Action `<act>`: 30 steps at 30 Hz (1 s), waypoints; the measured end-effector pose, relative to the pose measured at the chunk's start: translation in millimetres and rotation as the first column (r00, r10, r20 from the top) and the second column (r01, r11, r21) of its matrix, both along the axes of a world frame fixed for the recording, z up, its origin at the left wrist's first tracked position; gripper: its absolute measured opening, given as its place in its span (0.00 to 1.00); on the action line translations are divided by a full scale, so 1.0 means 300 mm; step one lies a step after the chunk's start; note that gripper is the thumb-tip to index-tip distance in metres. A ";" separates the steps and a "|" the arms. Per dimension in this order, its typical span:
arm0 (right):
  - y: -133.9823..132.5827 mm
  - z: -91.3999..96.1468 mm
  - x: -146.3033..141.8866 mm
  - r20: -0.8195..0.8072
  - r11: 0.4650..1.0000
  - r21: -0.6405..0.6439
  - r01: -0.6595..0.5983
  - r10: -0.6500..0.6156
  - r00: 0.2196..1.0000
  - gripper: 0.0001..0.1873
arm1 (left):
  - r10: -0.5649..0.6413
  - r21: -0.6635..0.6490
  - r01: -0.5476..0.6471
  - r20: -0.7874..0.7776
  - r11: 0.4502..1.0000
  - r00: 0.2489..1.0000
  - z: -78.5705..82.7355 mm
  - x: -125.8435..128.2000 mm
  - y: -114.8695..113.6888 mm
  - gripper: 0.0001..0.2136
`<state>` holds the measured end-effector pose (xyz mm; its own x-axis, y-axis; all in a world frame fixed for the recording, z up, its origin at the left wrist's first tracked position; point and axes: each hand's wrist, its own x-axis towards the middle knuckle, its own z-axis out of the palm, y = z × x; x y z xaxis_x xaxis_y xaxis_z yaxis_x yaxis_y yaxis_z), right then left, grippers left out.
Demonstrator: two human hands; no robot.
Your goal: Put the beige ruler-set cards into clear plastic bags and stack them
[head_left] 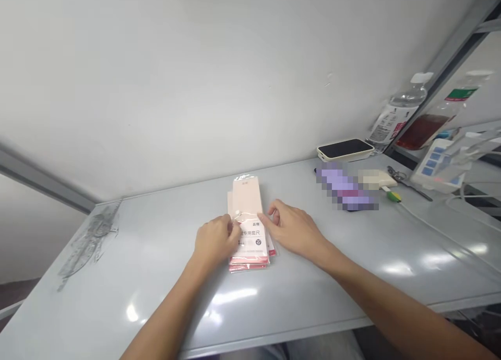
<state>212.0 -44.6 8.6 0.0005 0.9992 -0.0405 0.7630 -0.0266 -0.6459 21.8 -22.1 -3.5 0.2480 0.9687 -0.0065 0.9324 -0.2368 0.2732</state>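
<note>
A small stack of pink packets [247, 203] in clear plastic sleeves lies flat in the middle of the grey table [156, 276]. My left hand [214, 240] rests on the stack's left edge, its fingers curled and pinching the top packet's edge. From the right, my right hand [294, 229] touches the top packet with its thumb and forefinger closed on the sleeve's edge, the other fingers bent. The lower end of the stack shows red print and sticks out between my hands.
A phone [345, 149] in a pale case lies at the back right, with a blurred purple item [346, 190], scissors [407, 181] and a cable beside it. Two plastic bottles [399, 112] stand by a metal post. A white wall runs along the table's far edge.
</note>
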 end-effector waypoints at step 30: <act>-0.037 0.001 -0.026 -0.419 0.956 -0.117 -0.268 0.197 0.886 0.10 | -0.335 0.157 0.316 0.118 0.936 0.935 -0.021 0.044 -0.066 0.13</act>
<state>204.2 -55.6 8.8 -0.2827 0.9468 -0.1540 0.4397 -0.0147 -0.8980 35.2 -42.0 -9.9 0.5389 0.8240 0.1748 0.7519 -0.5641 0.3411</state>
